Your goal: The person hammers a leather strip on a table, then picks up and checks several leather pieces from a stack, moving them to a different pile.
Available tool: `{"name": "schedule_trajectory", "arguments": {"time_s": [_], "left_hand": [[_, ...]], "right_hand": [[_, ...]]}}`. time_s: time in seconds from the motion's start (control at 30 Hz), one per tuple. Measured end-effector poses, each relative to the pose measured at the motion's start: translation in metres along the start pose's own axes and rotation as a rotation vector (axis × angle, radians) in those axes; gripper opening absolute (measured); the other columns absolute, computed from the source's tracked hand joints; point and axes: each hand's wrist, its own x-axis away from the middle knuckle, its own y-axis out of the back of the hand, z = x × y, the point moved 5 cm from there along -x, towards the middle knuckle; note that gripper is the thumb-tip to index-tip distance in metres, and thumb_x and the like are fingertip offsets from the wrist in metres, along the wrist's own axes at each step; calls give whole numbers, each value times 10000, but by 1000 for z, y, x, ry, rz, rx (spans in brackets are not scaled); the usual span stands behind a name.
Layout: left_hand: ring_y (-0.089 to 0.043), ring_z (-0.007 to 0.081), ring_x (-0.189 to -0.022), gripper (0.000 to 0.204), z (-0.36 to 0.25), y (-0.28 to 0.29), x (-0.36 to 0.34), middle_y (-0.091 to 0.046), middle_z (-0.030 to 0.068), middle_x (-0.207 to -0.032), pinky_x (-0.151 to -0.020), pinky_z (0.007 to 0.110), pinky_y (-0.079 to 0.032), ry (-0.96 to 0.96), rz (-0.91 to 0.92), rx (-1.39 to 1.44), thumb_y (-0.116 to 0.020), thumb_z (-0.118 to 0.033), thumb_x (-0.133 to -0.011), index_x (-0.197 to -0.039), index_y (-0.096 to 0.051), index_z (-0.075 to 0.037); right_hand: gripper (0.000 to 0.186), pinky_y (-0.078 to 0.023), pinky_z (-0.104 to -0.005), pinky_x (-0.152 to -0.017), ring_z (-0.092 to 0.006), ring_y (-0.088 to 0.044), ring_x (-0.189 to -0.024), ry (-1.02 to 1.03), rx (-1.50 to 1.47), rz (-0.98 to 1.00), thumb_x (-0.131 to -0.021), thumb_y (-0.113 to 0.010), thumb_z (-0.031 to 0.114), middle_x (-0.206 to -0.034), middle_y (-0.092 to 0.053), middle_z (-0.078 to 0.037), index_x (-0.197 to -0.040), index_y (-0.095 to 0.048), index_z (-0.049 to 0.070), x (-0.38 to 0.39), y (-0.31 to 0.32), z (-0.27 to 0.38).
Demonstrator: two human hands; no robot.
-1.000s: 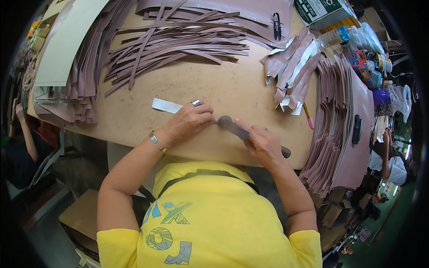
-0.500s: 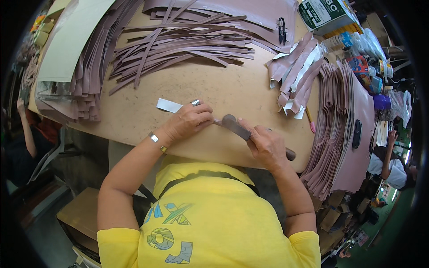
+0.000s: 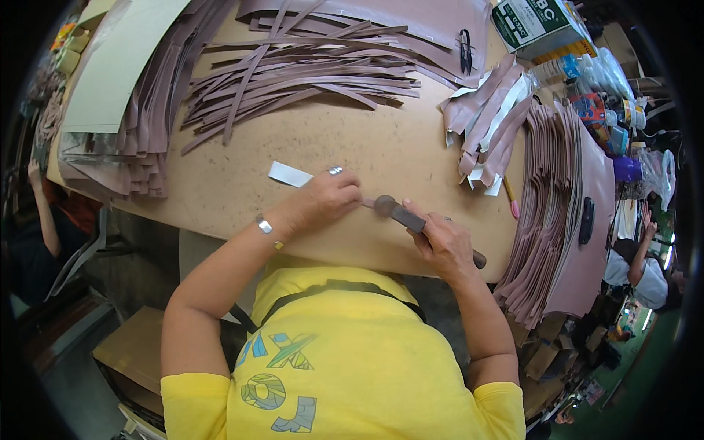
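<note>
My left hand is closed, its fingers pinching a narrow strip against the tabletop. The strip's white end sticks out to the left of the hand, and a thin mauve stretch shows on the right between the fingers and a hammer. In my right hand is the hammer, with a round metal face and a dark block-like head. Its brown handle end pokes out beyond the palm. The hammer's round face lies over the strip's right part; whether it touches cannot be made out.
Mauve strips lie in a heap at the far side of the table. Stacked mauve sheets stand left and right, with crumpled white-backed pieces nearby. Thread snips, a pen and a box lie around.
My left hand and the strip have shifted a little to the right. The hammer head has moved slightly right and down and is turned a little differently.
</note>
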Motion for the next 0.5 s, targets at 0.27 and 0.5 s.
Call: {"name": "schedule_trajectory", "arguments": {"time_s": [0.27,0.5], "left_hand": [[-580,241,-808,126,-3,4,-4,-580,54,-884,-677,339,-492,-8,50,2,-707,-59,-745,-843,-627,-65],[-576,252,-801,122,3,4,-1,-587,58,-864,-694,335,-493,49,41,69,-712,-33,-728,-810,-624,-51]], "right_hand": [[583,-464,-362,-507,-224,-539,-532,4,-33,-2,-730,-620,21,-646,-509,-45,-1280,-564,205,5,-6,-5],[583,-459,-362,-504,-225,-534,-524,18,4,-11,-731,-622,30,-643,-502,-49,-1284,-561,205,0,0,1]]}}
